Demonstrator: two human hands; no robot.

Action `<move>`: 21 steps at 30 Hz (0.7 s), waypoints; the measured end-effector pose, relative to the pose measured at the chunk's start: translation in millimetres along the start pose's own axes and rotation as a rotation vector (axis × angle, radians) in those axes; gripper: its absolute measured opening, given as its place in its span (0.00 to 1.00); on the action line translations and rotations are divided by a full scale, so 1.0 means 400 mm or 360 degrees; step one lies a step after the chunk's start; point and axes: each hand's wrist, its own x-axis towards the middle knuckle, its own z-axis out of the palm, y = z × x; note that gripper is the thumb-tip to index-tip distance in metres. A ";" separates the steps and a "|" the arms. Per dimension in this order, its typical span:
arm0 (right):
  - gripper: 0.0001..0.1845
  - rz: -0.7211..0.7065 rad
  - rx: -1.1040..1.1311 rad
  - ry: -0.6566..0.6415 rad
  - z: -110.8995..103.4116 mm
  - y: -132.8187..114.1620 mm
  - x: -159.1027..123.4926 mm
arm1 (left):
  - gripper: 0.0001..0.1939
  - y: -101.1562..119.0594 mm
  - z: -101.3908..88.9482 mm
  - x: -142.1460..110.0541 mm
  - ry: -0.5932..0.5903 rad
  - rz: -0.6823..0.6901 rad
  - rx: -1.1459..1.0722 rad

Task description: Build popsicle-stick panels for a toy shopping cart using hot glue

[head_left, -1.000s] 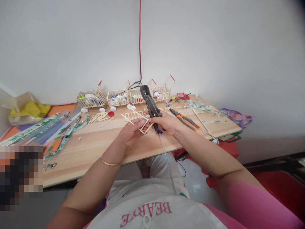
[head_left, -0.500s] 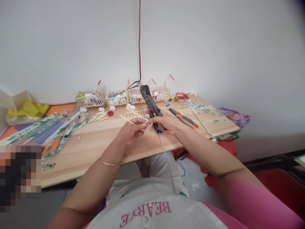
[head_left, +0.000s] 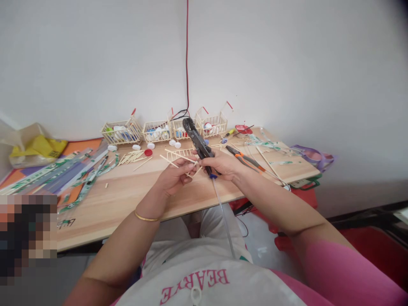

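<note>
My left hand [head_left: 175,176] pinches a small frame of thin wooden sticks [head_left: 172,160] between thumb and fingers, just above the table. Two long sticks point up and left from it, and shorter pieces meet them near the fingertips. Wrapped in my right hand [head_left: 219,165] is a black glue gun [head_left: 199,140], its head pointing away from me and a clear glue stick [head_left: 223,216] trailing from its rear toward my lap. My right thumb tip is by the frame's near end; whether it touches is unclear. A ladder-like stick panel [head_left: 181,153] lies behind my left hand.
Several small stick baskets [head_left: 121,134] filled with caps stand along the wall. Loose sticks [head_left: 130,156], a red cap [head_left: 148,152] and white caps [head_left: 136,147] lie left. Orange-handled pliers [head_left: 245,159] lie right, near a red dish [head_left: 244,129]. Plastic packaging [head_left: 76,170] covers the left side.
The glue gun's head has swung slightly left and down. The stick frame has shifted a little in my left hand, and my hands stay close together.
</note>
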 end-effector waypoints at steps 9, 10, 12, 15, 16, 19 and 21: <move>0.24 -0.0722 -0.1046 0.0104 -0.072 0.010 -0.057 | 0.13 0.007 0.000 0.003 0.0116 0.0125 -0.0018; 0.27 -0.0821 -0.1201 0.0149 -0.088 0.012 -0.074 | 0.12 0.009 0.000 0.002 0.0134 0.0161 -0.0027; 0.29 -0.0952 -0.1490 0.0194 -0.117 0.020 -0.108 | 0.11 0.011 0.000 0.001 0.0151 0.0225 -0.0036; 0.29 -0.0915 -0.1868 0.0238 -0.146 0.030 -0.149 | 0.11 0.011 0.003 -0.001 0.0160 0.0271 -0.0037; 0.29 -0.0886 -0.1952 0.0247 -0.152 0.031 -0.158 | 0.11 0.011 0.004 -0.001 0.0158 0.0267 -0.0037; 0.29 -0.0861 -0.2081 0.0270 -0.157 0.023 -0.167 | 0.11 0.011 0.011 -0.003 0.0140 0.0226 -0.0035; 0.28 -0.0868 -0.2118 0.0276 -0.154 0.014 -0.163 | 0.11 0.012 0.015 -0.005 0.0132 0.0200 -0.0047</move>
